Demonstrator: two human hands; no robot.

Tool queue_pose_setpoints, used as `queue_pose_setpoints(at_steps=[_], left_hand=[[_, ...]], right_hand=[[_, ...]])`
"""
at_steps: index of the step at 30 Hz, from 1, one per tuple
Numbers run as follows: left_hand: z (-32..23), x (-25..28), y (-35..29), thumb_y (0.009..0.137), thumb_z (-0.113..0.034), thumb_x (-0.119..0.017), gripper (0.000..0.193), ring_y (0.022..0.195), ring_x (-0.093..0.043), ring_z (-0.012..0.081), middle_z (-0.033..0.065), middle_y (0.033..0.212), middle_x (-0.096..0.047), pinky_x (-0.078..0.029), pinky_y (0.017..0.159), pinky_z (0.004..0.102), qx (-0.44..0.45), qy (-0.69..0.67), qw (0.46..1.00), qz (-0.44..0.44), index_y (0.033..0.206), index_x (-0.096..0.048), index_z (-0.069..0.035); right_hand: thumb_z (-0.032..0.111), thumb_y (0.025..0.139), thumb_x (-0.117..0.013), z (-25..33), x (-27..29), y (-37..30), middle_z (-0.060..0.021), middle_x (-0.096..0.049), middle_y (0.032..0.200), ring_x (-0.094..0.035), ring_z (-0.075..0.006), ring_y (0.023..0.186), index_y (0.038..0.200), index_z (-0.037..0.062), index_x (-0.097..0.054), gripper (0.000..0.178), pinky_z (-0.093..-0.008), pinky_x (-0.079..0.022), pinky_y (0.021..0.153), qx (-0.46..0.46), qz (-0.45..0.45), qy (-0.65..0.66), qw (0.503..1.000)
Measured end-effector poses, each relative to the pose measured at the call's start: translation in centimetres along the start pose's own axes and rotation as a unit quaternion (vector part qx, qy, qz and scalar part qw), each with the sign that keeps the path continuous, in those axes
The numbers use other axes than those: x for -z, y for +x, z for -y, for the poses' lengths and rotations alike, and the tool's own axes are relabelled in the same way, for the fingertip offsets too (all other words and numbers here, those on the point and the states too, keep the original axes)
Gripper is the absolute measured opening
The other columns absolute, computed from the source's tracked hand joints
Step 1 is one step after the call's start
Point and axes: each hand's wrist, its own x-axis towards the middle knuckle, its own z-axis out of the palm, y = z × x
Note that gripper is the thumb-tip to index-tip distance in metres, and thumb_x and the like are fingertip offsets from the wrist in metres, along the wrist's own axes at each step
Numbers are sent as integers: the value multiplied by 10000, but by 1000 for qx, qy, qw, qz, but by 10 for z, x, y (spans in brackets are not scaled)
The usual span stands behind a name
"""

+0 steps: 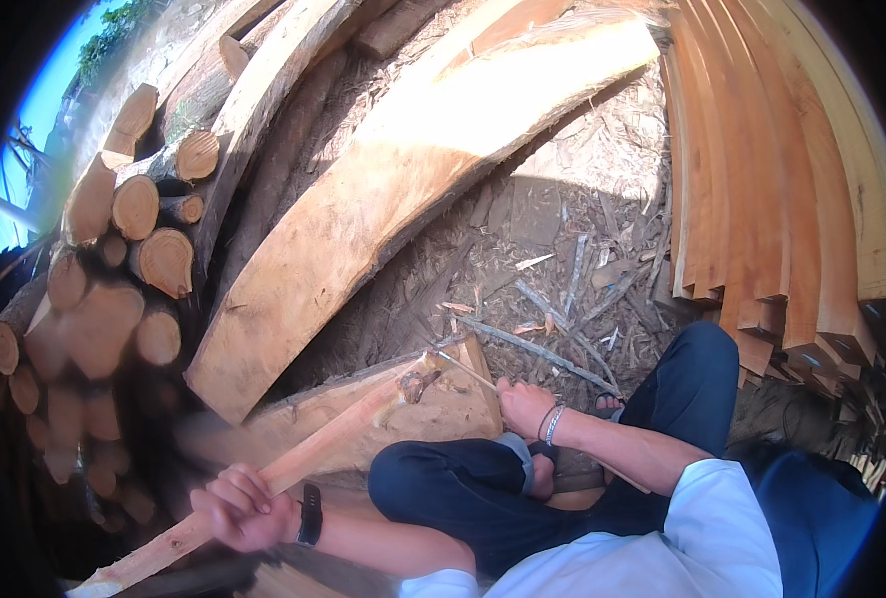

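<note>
My left hand (241,508) is closed around a long, pale wooden strip (328,434). The strip slants from the lower left up to the middle, with a dark knot (415,385) near its far end. That end rests over a thick wooden block (468,414). My right hand (526,407) is closed around a thin, long tool (466,370), whose tip points at the strip's far end. Its exact kind is unclear; a slim wooden part shows beneath my right forearm, perhaps its handle.
Cut logs (136,207) are stacked on the left. A broad slab (363,209) lies diagonally ahead, partly in bright sun. Long sawn planks (752,149) are piled on the right. Sticks (542,349) and bark chips litter the ground before my bent legs (453,488).
</note>
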Motion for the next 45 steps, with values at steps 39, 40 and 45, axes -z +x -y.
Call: queue_pose_setpoints(at_steps=[39,40,45], left_hand=[[-2,-2,1,869,-123,-474,229,345,-305,85,6,462,-331,-256,341,200,1,16,1000,-7,703,-317,-114],[3,-6,-1,869,-122,-475,229,345,-304,85,6,460,-330,-256,339,201,4,8,1000,-15,702,-317,-114],[2,-7,1,866,-122,-477,229,341,-292,80,4,457,-326,-248,335,198,5,1,1000,-18,700,-319,-116]], right_hand=[[87,822,-507,9,11,-8,-274,-631,743,-655,-424,743,957,-44,-478,190,-492,-531,660,2,3,37,999],[89,822,-508,-12,-9,-5,-270,-633,745,-656,-422,744,957,-43,-481,190,-490,-532,662,-10,-2,23,1000],[94,823,-513,-14,-20,1,-259,-643,782,-662,-408,765,964,-41,-489,197,-481,-537,672,-18,27,9,999]])
